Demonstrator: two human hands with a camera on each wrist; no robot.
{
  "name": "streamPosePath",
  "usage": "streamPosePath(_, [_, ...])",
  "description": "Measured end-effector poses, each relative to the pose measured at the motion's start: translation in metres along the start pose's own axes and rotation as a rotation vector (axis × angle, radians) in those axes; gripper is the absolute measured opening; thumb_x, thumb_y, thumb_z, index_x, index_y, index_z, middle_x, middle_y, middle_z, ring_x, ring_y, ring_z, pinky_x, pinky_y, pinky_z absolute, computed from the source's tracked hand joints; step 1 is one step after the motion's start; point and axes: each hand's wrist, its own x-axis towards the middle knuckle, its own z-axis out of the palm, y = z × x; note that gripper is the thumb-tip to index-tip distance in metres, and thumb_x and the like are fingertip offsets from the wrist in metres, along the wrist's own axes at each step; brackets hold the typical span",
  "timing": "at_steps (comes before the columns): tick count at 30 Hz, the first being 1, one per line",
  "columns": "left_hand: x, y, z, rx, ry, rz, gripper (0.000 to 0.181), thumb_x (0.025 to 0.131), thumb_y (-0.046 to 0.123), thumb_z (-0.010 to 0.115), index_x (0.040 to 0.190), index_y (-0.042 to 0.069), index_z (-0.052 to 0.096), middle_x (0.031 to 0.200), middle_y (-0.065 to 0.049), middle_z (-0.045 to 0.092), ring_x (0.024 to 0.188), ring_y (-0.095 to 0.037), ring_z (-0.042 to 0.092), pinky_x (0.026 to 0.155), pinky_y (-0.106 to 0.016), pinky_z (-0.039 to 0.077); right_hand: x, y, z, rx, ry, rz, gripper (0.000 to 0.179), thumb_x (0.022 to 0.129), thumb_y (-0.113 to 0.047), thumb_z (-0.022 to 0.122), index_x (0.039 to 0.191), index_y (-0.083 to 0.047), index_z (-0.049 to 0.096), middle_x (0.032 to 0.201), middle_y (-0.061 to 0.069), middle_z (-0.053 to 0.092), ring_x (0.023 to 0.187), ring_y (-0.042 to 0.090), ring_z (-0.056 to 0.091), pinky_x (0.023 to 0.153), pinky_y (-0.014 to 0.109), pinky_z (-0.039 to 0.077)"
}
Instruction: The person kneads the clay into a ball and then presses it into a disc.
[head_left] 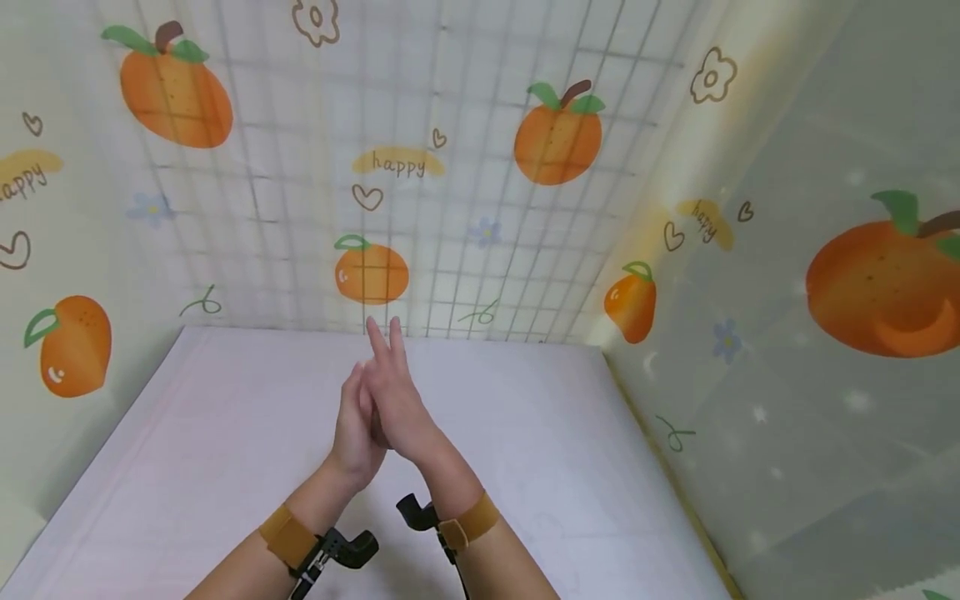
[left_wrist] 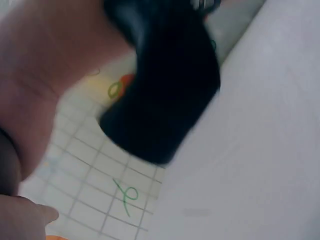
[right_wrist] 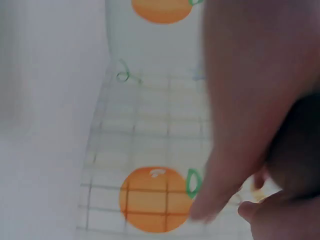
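My left hand and right hand meet palm to palm above the white tabletop, a little left of its middle. Between the palms sits a dark, rounded lump, mostly covered by the hands; its kind cannot be made out. Two fingers of the right hand point straight up, away from the body. The left hand's fingers are partly hidden behind the right. In the left wrist view, the lump shows only as a dark edge between the hands.
Black camera mounts on tan straps sit on both wrists, close to each other. The white tabletop spreads beneath the hands. Around it hang sheer curtains printed with oranges, with a wire grid behind the far one.
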Motion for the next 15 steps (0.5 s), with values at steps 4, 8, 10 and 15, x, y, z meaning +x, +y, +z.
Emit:
streamPosePath(4, [0.0, 0.005, 0.0, -0.014, -0.047, 0.026, 0.078, 0.106, 0.074, 0.013, 0.171, 0.032, 0.021, 0.145, 0.012, 0.059, 0.134, -0.013, 0.049, 0.114, -0.047, 0.039, 0.009, 0.011, -0.005, 0.029, 0.014, 0.032, 0.064, 0.105, -0.077, 0.027, 0.165, -0.061, 0.011, 0.175, -0.029, -0.018, 0.169, 0.025, -0.001, 0.127, 0.076, 0.012])
streamPosePath(8, [0.004, 0.013, -0.004, -0.067, -0.073, 0.054, 0.078, 0.107, 0.072, 0.016, 0.173, 0.033, 0.009, 0.18, 0.01, 0.018, 0.166, -0.022, 0.017, 0.13, -0.071, 0.009, 0.01, 0.022, -0.005, 0.057, 0.011, 0.048, 0.063, 0.105, -0.076, 0.028, 0.164, -0.062, 0.012, 0.175, -0.027, -0.018, 0.169, 0.026, -0.003, 0.126, 0.078, 0.011])
streamPosePath(10, [0.006, 0.017, -0.007, -0.086, -0.064, 0.059, 0.078, 0.106, 0.073, 0.017, 0.173, 0.033, 0.008, 0.181, 0.008, 0.014, 0.168, -0.023, 0.014, 0.129, -0.074, 0.004, 0.007, 0.024, -0.002, 0.075, 0.006, 0.055, 0.066, 0.102, -0.081, 0.028, 0.164, -0.062, 0.012, 0.175, -0.028, -0.018, 0.169, 0.024, -0.004, 0.126, 0.079, 0.01])
streamPosePath(15, [0.009, 0.023, -0.014, -0.052, -0.025, 0.058, 0.078, 0.106, 0.074, 0.015, 0.173, 0.036, 0.01, 0.182, 0.01, 0.01, 0.168, -0.019, 0.008, 0.132, -0.066, 0.003, -0.005, 0.018, 0.007, 0.116, -0.027, 0.039, 0.075, 0.098, -0.088, 0.028, 0.165, -0.059, 0.011, 0.176, -0.027, -0.016, 0.169, 0.025, -0.003, 0.124, 0.081, 0.01])
